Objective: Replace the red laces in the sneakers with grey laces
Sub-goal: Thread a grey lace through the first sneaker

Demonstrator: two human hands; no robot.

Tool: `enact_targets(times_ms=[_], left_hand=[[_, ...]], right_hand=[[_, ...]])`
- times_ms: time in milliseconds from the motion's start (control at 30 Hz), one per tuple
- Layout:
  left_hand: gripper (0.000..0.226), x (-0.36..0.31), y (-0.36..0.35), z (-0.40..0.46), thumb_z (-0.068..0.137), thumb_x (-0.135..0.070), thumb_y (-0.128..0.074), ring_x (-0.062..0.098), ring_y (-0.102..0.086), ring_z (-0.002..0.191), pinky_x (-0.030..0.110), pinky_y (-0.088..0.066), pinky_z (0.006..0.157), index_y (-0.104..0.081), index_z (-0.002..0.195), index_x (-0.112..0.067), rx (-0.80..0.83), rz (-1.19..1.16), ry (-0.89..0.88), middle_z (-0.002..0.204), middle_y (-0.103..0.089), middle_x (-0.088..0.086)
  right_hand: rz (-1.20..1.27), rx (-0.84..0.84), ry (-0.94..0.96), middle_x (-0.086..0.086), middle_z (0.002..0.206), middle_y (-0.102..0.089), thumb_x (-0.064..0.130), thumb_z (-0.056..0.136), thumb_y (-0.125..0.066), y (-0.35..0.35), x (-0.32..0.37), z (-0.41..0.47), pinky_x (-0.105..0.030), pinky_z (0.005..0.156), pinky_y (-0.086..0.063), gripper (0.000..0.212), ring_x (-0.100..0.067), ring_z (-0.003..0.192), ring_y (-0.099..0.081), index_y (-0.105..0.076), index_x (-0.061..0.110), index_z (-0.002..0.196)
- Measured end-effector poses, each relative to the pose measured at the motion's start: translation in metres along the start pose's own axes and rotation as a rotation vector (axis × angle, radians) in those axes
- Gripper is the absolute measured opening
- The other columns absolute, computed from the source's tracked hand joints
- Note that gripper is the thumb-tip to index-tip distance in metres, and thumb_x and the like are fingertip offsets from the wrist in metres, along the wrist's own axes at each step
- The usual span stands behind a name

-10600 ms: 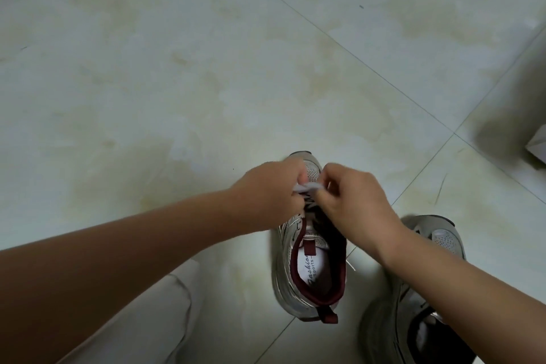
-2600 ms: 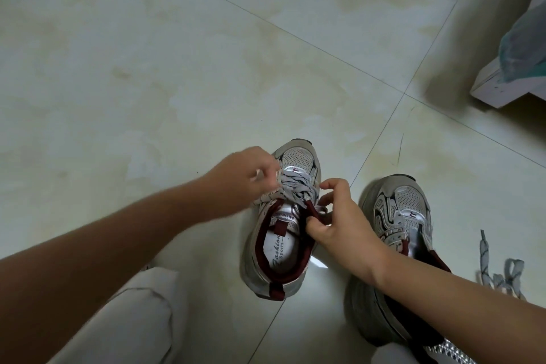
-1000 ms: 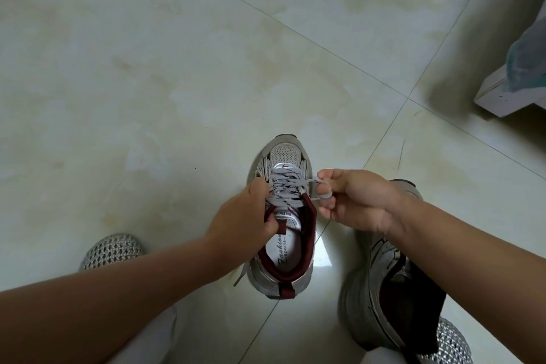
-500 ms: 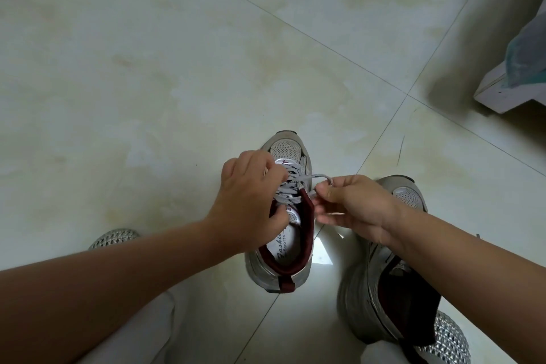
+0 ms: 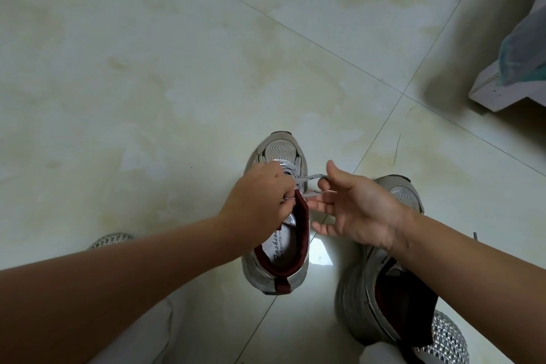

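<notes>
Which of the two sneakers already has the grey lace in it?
The left sneaker, under the left hand: grey lace crosses its eyelets. The right sneaker shows none.

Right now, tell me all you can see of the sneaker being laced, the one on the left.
The left sneaker stands upright on the tiled floor, toe pointing away. Its upper looks like silver-grey mesh and synthetic panels, with a dark red collar lining, a red heel tab and a white printed insole. A grey lace crosses its front eyelets. The left hand lies over the tongue area, fingers curled at the lace. The right hand sits beside it, fingers spread, with a lace loop at its index finger. No red lace shows.
</notes>
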State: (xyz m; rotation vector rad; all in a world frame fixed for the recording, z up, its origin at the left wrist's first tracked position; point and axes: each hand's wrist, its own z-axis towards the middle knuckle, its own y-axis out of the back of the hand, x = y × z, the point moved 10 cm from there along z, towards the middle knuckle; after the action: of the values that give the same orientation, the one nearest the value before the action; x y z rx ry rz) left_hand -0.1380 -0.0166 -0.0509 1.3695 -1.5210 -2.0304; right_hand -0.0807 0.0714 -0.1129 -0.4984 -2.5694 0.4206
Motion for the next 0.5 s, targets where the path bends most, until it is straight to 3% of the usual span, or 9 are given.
enact_targets(times_ms=[67,133,233,333,433,467,500], left_hand=[[0.014,0.003,-0.005,0.001,0.076,-0.021,-0.047,0.018,-0.041,0.069,0.024,-0.031,0.062,-0.051,0.064,-0.015,0.062,-0.082,0.043,0.070,-0.045,0.000],[0.013,0.005,-0.008,0.003,0.079,-0.012,-0.053,0.017,-0.040,0.072,0.019,-0.028,0.061,-0.048,0.068,-0.017,0.130,-0.122,0.052,0.074,-0.045,0.000],[0.011,0.000,-0.002,0.007,0.077,-0.013,-0.054,0.013,-0.046,0.072,0.019,-0.034,0.064,-0.051,0.067,-0.016,0.260,-0.272,0.043,0.074,-0.053,0.004],[0.016,-0.001,0.009,0.007,0.078,-0.016,-0.058,0.003,-0.047,0.068,0.011,-0.035,0.063,-0.053,0.065,-0.023,0.463,-0.490,0.097,0.068,-0.054,-0.006],[0.011,-0.006,0.034,0.011,0.070,-0.038,-0.057,0.014,-0.048,0.074,0.026,-0.039,0.073,-0.059,0.069,-0.028,0.554,-0.697,0.129,0.075,-0.055,-0.008],[0.013,-0.009,0.040,0.013,0.070,-0.041,-0.056,0.014,-0.050,0.077,0.028,-0.041,0.075,-0.060,0.071,-0.029,0.566,-0.669,0.111,0.078,-0.056,-0.011],[0.012,-0.012,0.042,0.014,0.072,-0.039,-0.058,0.006,-0.052,0.076,0.024,-0.042,0.076,-0.061,0.071,-0.028,0.572,-0.646,0.099,0.079,-0.057,-0.015]], right_hand=[[-0.193,0.010,0.084,-0.003,0.082,-0.055,0.026,0.074,-0.067,-0.006,0.006,-0.003,-0.033,0.069,-0.044,0.016,-0.013,0.077,-0.051,-0.054,0.018,0.076],[-0.453,-0.044,0.168,-0.006,0.088,-0.055,0.009,0.078,-0.070,-0.005,0.008,-0.003,-0.029,0.065,-0.047,0.030,-0.015,0.076,-0.053,-0.048,0.015,0.098],[-0.531,-0.124,0.271,-0.005,0.086,-0.050,0.002,0.083,-0.063,-0.006,0.012,-0.005,-0.020,0.055,-0.049,0.038,-0.015,0.067,-0.051,-0.042,0.012,0.113],[-0.572,-0.125,0.334,-0.004,0.089,-0.047,0.000,0.086,-0.057,-0.008,0.018,-0.010,-0.023,0.059,-0.050,0.039,-0.018,0.070,-0.050,-0.042,0.019,0.116],[-0.746,-0.129,0.450,-0.005,0.094,-0.045,-0.001,0.089,-0.051,-0.015,0.028,-0.016,-0.040,0.076,-0.053,0.032,-0.023,0.078,-0.051,-0.051,0.022,0.112],[-0.863,-0.148,0.522,-0.004,0.096,-0.045,-0.001,0.090,-0.049,-0.021,0.032,-0.020,-0.037,0.082,-0.051,0.030,-0.021,0.082,-0.052,-0.055,0.020,0.109],[-0.991,-0.165,0.588,-0.003,0.098,-0.045,-0.001,0.090,-0.049,-0.028,0.036,-0.024,-0.026,0.085,-0.049,0.027,-0.018,0.086,-0.051,-0.060,0.019,0.104]])
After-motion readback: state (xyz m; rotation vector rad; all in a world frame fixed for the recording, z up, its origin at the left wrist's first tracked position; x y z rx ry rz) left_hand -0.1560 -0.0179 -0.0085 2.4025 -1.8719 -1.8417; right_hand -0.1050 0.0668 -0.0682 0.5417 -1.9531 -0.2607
